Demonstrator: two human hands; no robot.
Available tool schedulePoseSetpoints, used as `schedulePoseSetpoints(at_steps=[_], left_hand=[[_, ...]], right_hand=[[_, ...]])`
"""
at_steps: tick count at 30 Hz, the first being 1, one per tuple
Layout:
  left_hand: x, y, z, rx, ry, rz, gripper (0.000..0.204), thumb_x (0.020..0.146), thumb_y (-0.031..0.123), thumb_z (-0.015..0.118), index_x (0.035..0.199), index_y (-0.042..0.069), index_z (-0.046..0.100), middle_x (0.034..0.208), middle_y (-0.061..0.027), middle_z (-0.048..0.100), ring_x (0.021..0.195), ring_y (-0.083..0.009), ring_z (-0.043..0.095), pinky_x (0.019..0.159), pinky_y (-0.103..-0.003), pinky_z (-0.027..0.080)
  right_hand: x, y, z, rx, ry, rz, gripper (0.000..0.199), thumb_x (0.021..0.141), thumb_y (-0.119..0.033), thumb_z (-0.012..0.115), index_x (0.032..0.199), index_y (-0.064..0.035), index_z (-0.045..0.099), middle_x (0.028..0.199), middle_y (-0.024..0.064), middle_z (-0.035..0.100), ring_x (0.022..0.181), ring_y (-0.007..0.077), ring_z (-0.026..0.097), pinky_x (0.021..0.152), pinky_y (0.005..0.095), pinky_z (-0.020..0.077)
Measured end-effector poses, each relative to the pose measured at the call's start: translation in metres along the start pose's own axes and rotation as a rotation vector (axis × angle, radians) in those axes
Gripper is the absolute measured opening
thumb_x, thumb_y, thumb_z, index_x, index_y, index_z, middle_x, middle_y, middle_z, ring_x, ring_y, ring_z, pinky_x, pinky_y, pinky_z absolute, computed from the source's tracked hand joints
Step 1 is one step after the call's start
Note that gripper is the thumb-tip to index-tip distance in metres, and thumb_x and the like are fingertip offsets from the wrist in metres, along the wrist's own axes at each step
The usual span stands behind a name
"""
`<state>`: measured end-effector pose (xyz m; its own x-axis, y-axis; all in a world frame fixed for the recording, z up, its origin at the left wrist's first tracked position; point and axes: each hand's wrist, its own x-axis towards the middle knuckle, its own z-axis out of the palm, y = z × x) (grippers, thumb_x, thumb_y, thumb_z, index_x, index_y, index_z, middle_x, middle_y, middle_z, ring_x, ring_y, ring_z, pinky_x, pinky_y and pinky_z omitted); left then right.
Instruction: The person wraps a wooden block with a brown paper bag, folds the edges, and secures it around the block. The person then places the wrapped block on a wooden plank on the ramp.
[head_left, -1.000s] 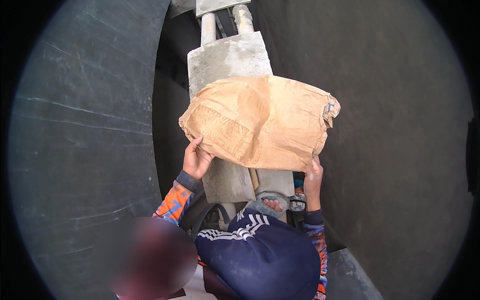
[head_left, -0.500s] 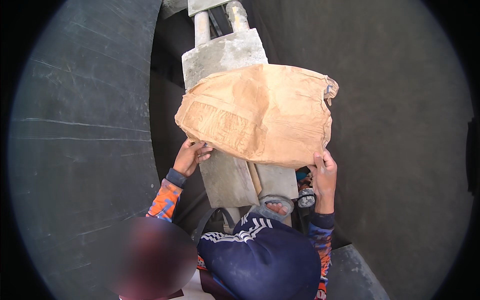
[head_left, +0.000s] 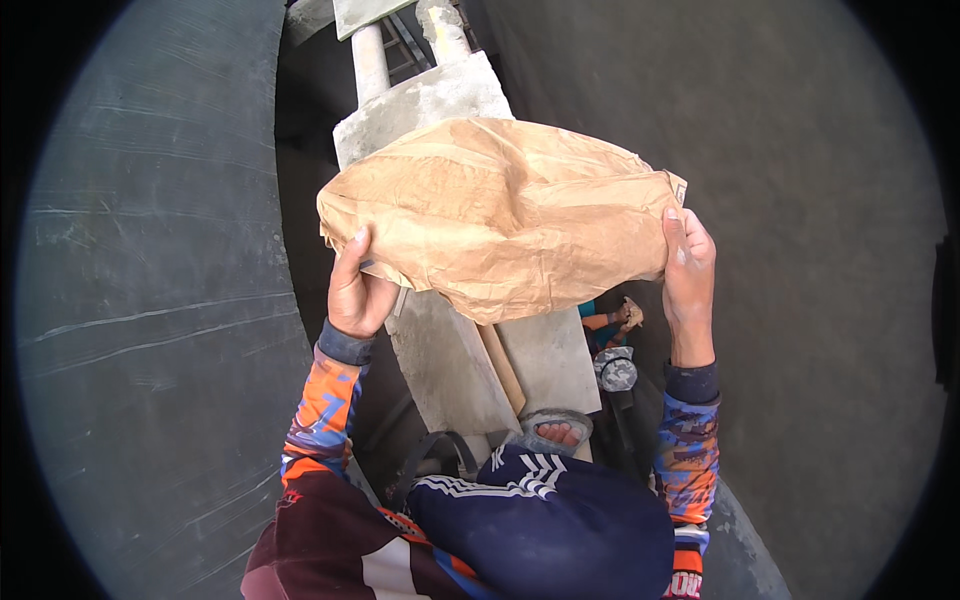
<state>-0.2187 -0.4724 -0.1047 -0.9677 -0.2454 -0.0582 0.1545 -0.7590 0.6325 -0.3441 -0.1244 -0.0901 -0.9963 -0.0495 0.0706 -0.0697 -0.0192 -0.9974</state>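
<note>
Overhead, a crumpled brown paper sack [head_left: 505, 215] is held up between both hands, well above a grey concrete block [head_left: 480, 340] that runs lengthwise below it. The left hand [head_left: 355, 290] is closed on the sack's lower left edge, thumb laid up against the paper and the fingers tucked out of sight beneath. The right hand [head_left: 688, 265] is pressed flat against the sack's right end, fingers together and pointing upward. Both forearms are covered by orange and blue patterned sleeves [head_left: 320, 415]. A sandalled foot [head_left: 556, 430] is seen on the near end of the block, just above a knee in dark blue trousers [head_left: 545, 525]. Dark curved walls [head_left: 150, 300] are seen on either side.
</note>
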Motion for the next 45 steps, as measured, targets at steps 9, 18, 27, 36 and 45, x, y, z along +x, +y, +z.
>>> schedulePoseSetpoints(at_steps=[9,18,27,36,45], left_hand=[[-0.033,0.024,0.003,0.452,-0.127,0.343,0.058,0.103,0.022,0.054,0.154,0.005,0.031,0.153,-0.0119,0.043,0.138,-0.0279,0.045,0.115,-0.047,0.036],[-0.061,0.041,-0.109,0.295,-0.201,0.017,0.084,0.080,0.013,0.083,0.151,0.014,0.039,0.151,-0.0055,0.046,0.140,-0.0257,0.043,0.115,-0.050,0.038],[-0.090,-0.004,-0.090,0.156,0.165,-0.112,0.052,0.095,0.000,0.059,0.144,0.006,0.040,0.140,-0.0110,0.052,0.125,-0.0285,0.058,0.109,-0.047,0.046],[-0.094,-0.018,0.024,0.011,0.481,-0.178,0.073,0.098,0.050,0.058,0.151,0.011,0.027,0.152,-0.0159,0.034,0.139,-0.0397,0.041,0.111,-0.067,0.035],[-0.011,0.006,0.005,-0.049,0.419,0.086,0.049,0.111,0.032,0.033,0.148,0.000,0.033,0.149,-0.0196,0.047,0.138,-0.0341,0.046,0.116,-0.052,0.038]], right_hand=[[-0.019,-0.028,-0.028,0.227,-0.099,-0.108,0.030,0.105,-0.029,0.058,0.107,-0.0001,0.066,0.097,0.0005,0.067,0.085,0.0044,0.057,0.076,0.0213,0.0463],[-0.034,-0.024,-0.040,-0.533,-0.216,-0.254,0.028,0.101,-0.030,0.064,0.109,-0.0040,0.072,0.097,0.0022,0.067,0.085,0.0085,0.060,0.081,0.0235,0.0468],[-0.063,0.017,-0.015,0.155,-0.232,0.295,0.030,0.102,-0.015,0.053,0.124,0.0040,0.061,0.112,0.0053,0.067,0.098,0.0117,0.064,0.088,0.0272,0.0522],[-0.056,-0.012,0.005,0.086,-0.162,-0.010,0.023,0.077,0.006,0.048,0.093,0.0090,0.064,0.102,0.0040,0.059,0.088,0.0085,0.050,0.079,0.0230,0.0419],[-0.072,0.000,-0.015,-0.132,-0.340,-0.062,0.002,0.071,0.005,0.055,0.073,0.0056,0.054,0.083,0.0047,0.058,0.075,0.0120,0.049,0.067,0.0264,0.0418]])
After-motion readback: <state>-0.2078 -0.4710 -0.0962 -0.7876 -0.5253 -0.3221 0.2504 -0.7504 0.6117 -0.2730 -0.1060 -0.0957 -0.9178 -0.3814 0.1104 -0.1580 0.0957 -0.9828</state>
